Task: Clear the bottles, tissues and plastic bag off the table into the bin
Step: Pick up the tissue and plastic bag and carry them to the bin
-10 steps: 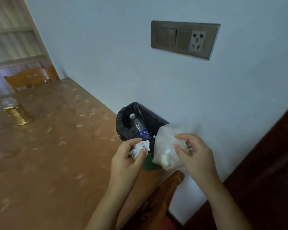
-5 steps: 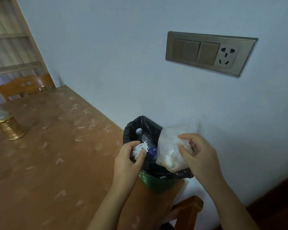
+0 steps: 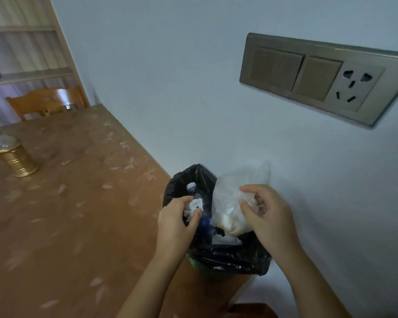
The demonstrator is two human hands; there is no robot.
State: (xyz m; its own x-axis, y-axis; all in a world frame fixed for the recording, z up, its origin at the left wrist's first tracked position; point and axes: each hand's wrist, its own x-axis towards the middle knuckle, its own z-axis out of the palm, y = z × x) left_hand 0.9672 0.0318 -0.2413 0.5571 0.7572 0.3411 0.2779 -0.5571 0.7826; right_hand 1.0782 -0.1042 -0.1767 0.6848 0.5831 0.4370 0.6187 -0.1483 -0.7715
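A green bin lined with a black bag [image 3: 230,260] stands against the wall beside the table's corner. Inside it lies a clear bottle [image 3: 194,191] with a pale cap and blue label. My left hand [image 3: 175,223] pinches a crumpled white tissue [image 3: 194,206] over the bin's near left rim. My right hand [image 3: 269,216] grips a translucent plastic bag [image 3: 230,203] with pale contents, held over the bin's opening and partly dipping into it.
The brown table [image 3: 67,214] with a leaf-pattern cover runs along the white wall. A gold tin with a domed lid [image 3: 14,157] stands at its left. A wooden chair back [image 3: 46,102] sits at the far end. A switch and socket plate [image 3: 319,79] is on the wall.
The view has come closer to the bin. Both hands have moved forward over its opening, and the plastic bag now hangs lower into it.
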